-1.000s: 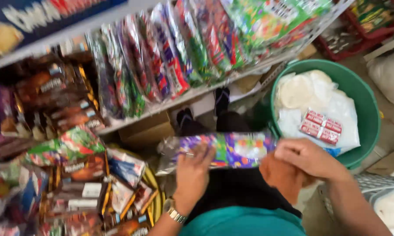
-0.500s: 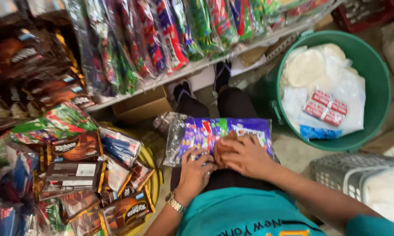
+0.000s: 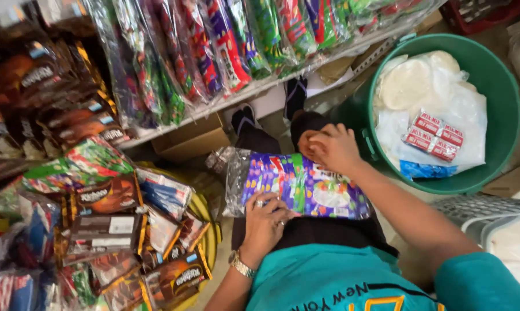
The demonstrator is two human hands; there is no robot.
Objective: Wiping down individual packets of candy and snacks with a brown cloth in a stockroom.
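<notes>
Left hand: the left hand (image 3: 267, 220) lies flat, fingers spread and relaxed, pressing on the near left part of the purple snack packet (image 3: 306, 187); it grips nothing, and a watch sits at the wrist.
Right hand: the right hand (image 3: 331, 148) rests at the packet's far edge, over the knee, fingers bent down onto the wrapper; whether it pinches the edge or only presses, I cannot tell.
Packet: a clear outer bag holding purple, green and blue printed packs, lying flat across the person's lap, with the crinkled clear end sticking out to the left.
Lap: dark trousers (image 3: 317, 230) under the packet, feet in dark sandals pointing toward the shelf.
How far along: as I judge it, the packet is laid out and steadied on the lap; it is not open, and nothing has come out of it.
Left side: a heap of brown and red biscuit packs (image 3: 107, 213) just beside the left knee.
Ahead: a metal shelf (image 3: 260, 86) of upright, colourful snack bags.
Right side: a green tub (image 3: 502, 92) near the right arm, holding white bags and small red packs.
Near right: a grey basket (image 3: 473, 213) under the right forearm.
</notes>
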